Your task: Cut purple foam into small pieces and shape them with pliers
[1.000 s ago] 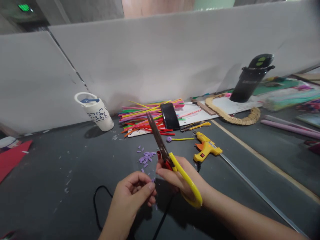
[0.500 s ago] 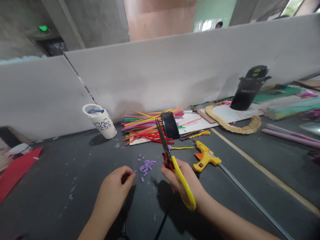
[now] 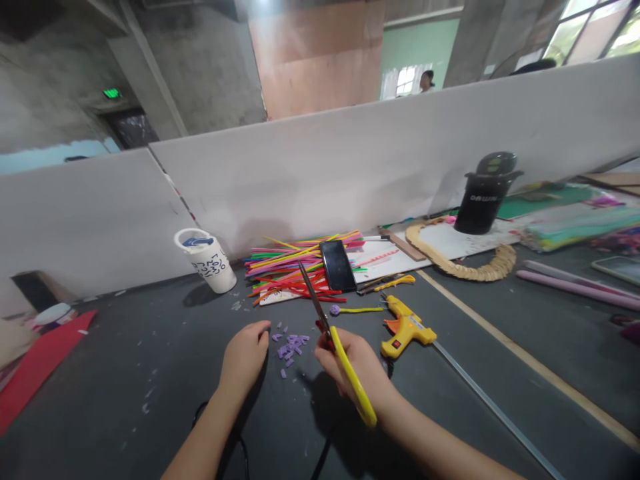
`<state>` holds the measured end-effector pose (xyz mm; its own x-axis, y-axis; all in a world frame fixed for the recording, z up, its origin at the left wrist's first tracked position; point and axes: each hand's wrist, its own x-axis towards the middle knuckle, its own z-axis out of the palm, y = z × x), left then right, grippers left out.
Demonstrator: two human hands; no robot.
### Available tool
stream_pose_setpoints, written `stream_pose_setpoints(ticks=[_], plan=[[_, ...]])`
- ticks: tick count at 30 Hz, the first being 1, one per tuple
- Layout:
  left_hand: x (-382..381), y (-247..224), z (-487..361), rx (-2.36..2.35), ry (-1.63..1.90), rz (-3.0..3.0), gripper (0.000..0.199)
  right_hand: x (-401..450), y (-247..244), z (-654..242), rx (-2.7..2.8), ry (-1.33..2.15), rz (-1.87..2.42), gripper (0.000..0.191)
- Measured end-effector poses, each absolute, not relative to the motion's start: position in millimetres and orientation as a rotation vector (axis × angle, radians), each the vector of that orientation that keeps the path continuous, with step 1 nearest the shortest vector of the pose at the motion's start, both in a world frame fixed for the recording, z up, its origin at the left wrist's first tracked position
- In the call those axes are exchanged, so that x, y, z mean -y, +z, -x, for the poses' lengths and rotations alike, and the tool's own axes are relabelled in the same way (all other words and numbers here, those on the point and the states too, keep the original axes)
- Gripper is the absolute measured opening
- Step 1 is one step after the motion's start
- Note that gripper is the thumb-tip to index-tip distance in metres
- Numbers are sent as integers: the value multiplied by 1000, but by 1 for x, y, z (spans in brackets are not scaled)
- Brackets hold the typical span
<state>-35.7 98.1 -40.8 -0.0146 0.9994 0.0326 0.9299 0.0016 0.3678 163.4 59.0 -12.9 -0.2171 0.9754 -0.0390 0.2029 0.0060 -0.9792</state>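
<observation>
My right hand (image 3: 357,367) is closed around yellow-handled scissors (image 3: 350,373), whose dark blades point up and to the left. On the dark table, small purple pieces (image 3: 290,348) lie scattered between my hands. Just left of them rests my left hand (image 3: 247,350), its fingers curled together; whether anything is between them is hidden. Beyond the scissors sits a purple ball on a yellow-green stem (image 3: 357,310). A yellow glue gun (image 3: 406,327) with a long clear stick lies to the right of my right hand.
Colourful pipe cleaners (image 3: 285,267) lie under a black phone (image 3: 338,265). A white cup (image 3: 207,263) stands to their left. Further right are a curved tan braid (image 3: 450,267) and a black tumbler (image 3: 483,200). Red sheet (image 3: 43,363) at far left; white partition (image 3: 320,167) behind.
The view has tilted up. My left hand has shifted to the upper left edge of the purple pieces, and the small purple piece at its fingertips no longer shows. The scissors remain in my right hand.
</observation>
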Motion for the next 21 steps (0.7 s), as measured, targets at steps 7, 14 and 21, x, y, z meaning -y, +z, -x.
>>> stream_pose_setpoints(ticks=[7,14,21], plan=[[-78,-35,44,-1848,525,-2073,23,-61,-19,-161,1533,1294,1265,10],[-95,-48,43,-1778,581,-2089,35,-58,-20,-158,1571,1285,1269,9],[-82,-39,46,-1786,646,-2080,25,-61,-21,-161,1574,1289,1281,9]])
